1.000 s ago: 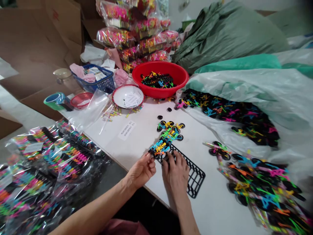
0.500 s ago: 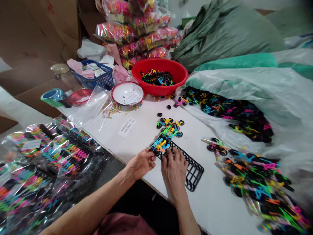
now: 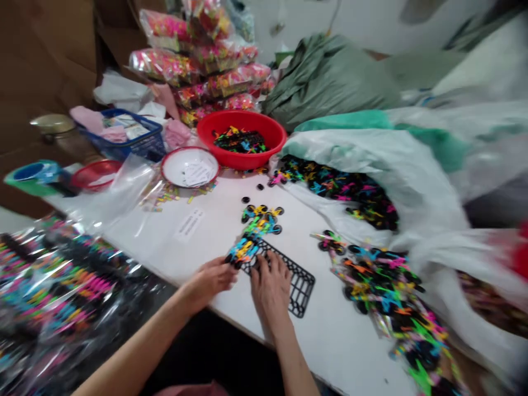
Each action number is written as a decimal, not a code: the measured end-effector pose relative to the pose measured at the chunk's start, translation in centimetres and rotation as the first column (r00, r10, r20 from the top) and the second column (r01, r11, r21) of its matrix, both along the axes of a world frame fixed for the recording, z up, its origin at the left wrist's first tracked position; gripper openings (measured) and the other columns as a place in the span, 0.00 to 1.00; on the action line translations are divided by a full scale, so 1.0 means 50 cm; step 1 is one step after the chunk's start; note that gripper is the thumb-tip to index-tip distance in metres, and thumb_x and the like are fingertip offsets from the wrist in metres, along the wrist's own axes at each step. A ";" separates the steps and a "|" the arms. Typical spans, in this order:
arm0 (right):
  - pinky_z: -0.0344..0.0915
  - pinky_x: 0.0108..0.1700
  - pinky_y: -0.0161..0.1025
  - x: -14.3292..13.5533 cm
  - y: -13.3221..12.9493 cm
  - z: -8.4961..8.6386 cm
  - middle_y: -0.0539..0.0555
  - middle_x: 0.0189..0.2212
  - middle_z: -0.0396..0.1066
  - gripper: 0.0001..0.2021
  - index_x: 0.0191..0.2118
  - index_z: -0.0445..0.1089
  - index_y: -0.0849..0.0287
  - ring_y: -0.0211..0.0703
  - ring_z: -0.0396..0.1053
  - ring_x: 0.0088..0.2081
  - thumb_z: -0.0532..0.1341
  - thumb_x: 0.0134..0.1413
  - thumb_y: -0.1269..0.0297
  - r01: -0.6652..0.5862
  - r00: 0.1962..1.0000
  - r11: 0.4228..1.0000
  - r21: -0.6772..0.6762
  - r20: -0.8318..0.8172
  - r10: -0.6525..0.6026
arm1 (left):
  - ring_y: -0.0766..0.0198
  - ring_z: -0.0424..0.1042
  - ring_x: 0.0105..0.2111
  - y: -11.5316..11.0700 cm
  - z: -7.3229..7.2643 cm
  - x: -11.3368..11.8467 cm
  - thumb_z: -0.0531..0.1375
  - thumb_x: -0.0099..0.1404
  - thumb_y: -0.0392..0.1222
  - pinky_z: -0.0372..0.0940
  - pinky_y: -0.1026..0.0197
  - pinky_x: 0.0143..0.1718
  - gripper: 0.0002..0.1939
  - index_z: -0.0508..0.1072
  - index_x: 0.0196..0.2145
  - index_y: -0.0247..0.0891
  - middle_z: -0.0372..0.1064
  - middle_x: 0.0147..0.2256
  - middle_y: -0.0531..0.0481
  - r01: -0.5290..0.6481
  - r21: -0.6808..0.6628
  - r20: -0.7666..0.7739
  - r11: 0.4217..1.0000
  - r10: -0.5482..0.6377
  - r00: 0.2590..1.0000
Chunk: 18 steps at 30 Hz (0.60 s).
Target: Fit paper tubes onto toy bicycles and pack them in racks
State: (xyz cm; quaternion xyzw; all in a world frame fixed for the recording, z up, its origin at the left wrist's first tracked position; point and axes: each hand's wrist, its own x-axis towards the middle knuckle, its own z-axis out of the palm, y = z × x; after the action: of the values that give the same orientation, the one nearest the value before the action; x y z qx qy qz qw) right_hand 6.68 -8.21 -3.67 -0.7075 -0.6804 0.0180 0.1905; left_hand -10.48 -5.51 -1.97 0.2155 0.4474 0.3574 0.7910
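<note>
A black plastic rack [image 3: 302,289] with a slotted grid lies slanted on the white table. Small colourful toy bicycles [image 3: 244,248] stand packed in a row at its left end, and several looser ones [image 3: 264,223] lie just beyond. My left hand [image 3: 214,280] is at the near left corner of this row, fingers closed against it; what they pinch is hidden. Over the middle of the rack, my right hand [image 3: 271,283] bends its fingers down onto the grid beside the row. Its fingertips are partly hidden.
A heap of toy bicycles [image 3: 388,286] lies to the right, before an open white sack [image 3: 416,170]. A red basin [image 3: 243,160], a white bowl [image 3: 171,173] and a blue basket [image 3: 142,144] stand behind. Bagged bicycles [image 3: 61,291] fill the left. Two loose wheels [image 3: 246,199] lie beyond the rack.
The view has swung to the right, so everything appears shifted left and another open sack shows at the right. Both hands keep to the same places at the rack.
</note>
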 end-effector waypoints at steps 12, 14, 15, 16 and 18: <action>0.59 0.40 0.47 0.320 0.169 0.108 0.66 0.41 0.65 0.15 0.42 0.70 0.65 0.53 0.63 0.42 0.49 0.54 0.77 0.104 0.948 0.994 -0.022 0.304 -0.092 | 0.61 0.68 0.41 0.157 0.174 0.056 0.55 0.62 0.37 0.65 0.58 0.42 0.13 0.70 0.45 0.37 0.67 0.42 0.45 0.721 0.677 -0.720 0.145 0.333 0.609; 0.57 0.39 0.45 0.324 0.189 0.097 0.63 0.37 0.66 0.14 0.36 0.71 0.63 0.52 0.62 0.40 0.49 0.54 0.77 0.077 0.903 0.996 -0.053 0.428 -0.047 | 0.60 0.67 0.43 0.174 0.158 0.081 0.55 0.62 0.36 0.63 0.57 0.46 0.12 0.70 0.44 0.35 0.68 0.41 0.44 0.803 0.595 -0.754 -0.021 0.331 0.567; 0.56 0.39 0.44 0.315 0.186 0.090 0.62 0.36 0.66 0.13 0.35 0.71 0.62 0.52 0.61 0.40 0.50 0.54 0.77 0.029 0.898 0.998 -0.055 0.440 -0.002 | 0.60 0.67 0.43 0.179 0.148 0.089 0.55 0.62 0.36 0.63 0.56 0.46 0.11 0.71 0.42 0.35 0.68 0.40 0.44 0.836 0.542 -0.776 -0.087 0.329 0.538; 0.56 0.40 0.44 0.302 0.175 0.083 0.61 0.36 0.66 0.13 0.35 0.71 0.61 0.51 0.61 0.40 0.50 0.55 0.77 -0.029 0.897 0.998 -0.053 0.439 0.050 | 0.60 0.67 0.42 0.181 0.137 0.093 0.54 0.63 0.35 0.63 0.57 0.46 0.09 0.72 0.40 0.35 0.68 0.38 0.45 0.857 0.498 -0.794 -0.131 0.328 0.512; 0.55 0.42 0.42 0.275 0.137 0.068 0.59 0.38 0.67 0.12 0.38 0.70 0.59 0.48 0.61 0.41 0.51 0.55 0.77 -0.158 0.888 0.985 -0.073 0.426 0.174 | 0.61 0.66 0.39 0.178 0.120 0.096 0.52 0.65 0.35 0.63 0.58 0.44 0.09 0.73 0.36 0.34 0.68 0.35 0.45 0.870 0.466 -0.801 -0.159 0.341 0.491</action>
State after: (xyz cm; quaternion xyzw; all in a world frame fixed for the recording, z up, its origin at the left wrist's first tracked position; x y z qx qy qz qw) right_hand 20.45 -1.37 -0.25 -0.6366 -0.7630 -0.1104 0.0205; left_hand -5.67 3.37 4.01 0.9413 0.2432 0.1876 0.1397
